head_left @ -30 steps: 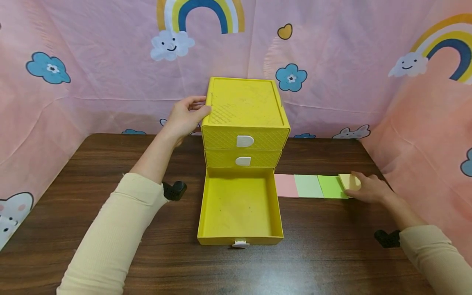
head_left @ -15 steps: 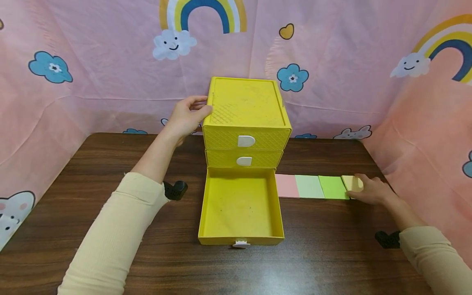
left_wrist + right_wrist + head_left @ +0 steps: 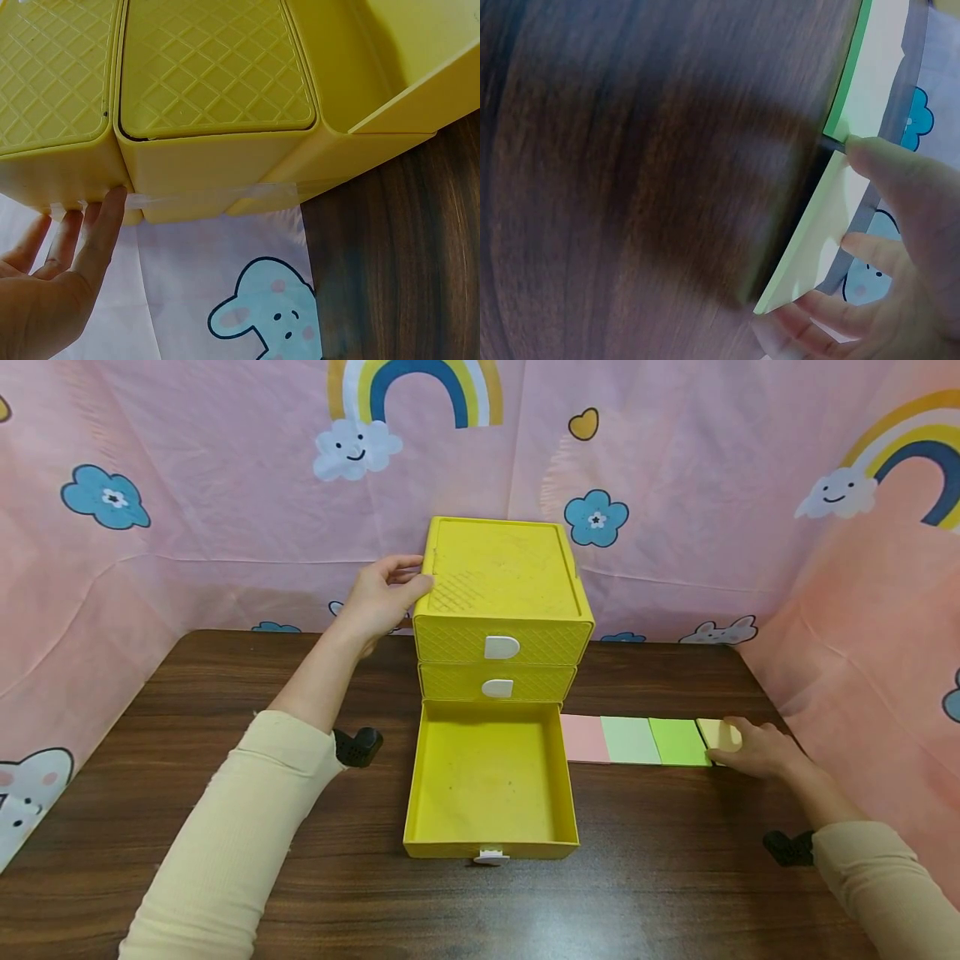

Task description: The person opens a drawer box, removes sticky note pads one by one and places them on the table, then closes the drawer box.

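Observation:
A yellow drawer unit stands on the table, its bottom drawer pulled out and bare inside. My left hand rests on the unit's left side near the top; in the left wrist view its extended fingers touch the side wall. To the right lies a row of sticky note pads: pink, pale mint, bright green and pale yellow. My right hand holds the yellow pad at the row's right end, thumb and fingers at its edges. A narrow gap separates it from the green pad.
The dark wooden table extends around the unit. Pink printed cloth hangs behind and along both sides. Two upper drawers with white handles are closed. The open drawer's front handle juts toward the near edge.
The yellow pad has shifted slightly right with my right hand, from overlapping the green pad's edge to lying beside it. My left hand stays on the unit.

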Available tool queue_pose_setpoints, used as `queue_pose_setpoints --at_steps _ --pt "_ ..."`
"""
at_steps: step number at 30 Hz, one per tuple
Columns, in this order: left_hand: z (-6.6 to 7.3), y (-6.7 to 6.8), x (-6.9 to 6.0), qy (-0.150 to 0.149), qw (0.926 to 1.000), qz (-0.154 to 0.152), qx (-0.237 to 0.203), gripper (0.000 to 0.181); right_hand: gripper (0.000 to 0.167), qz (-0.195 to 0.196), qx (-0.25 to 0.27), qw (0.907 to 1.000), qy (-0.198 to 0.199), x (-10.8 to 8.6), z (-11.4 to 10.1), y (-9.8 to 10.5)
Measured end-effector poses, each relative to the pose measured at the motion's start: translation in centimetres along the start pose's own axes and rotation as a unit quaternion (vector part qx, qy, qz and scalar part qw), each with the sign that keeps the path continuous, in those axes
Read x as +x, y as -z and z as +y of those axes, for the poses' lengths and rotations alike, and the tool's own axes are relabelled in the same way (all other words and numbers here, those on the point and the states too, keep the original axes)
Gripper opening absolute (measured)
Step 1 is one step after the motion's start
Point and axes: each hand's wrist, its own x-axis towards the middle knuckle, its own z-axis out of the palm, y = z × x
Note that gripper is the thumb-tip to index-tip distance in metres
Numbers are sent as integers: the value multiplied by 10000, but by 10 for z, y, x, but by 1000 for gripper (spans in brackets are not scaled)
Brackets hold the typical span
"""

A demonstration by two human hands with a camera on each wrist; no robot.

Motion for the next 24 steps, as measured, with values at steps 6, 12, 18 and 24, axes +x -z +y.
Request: queue_pose_setpoints --at_steps 6,12,18,24 --pt "0 0 -1 7 10000 -10 -42 49 73 -10 -5 10000 75 1 -1 0" --pt "1 0 -1 34 10000 -12 -38 49 69 21 -51 9998 203 0 -1 -1" --pt "1 0 -3 35 10000 -44 14 49 67 18 -14 9997 225 -1 -3 1" --pt "2 0 -2 58 10000 -74 -30 49 68 -79 15 9997 219 -1 -4 1"
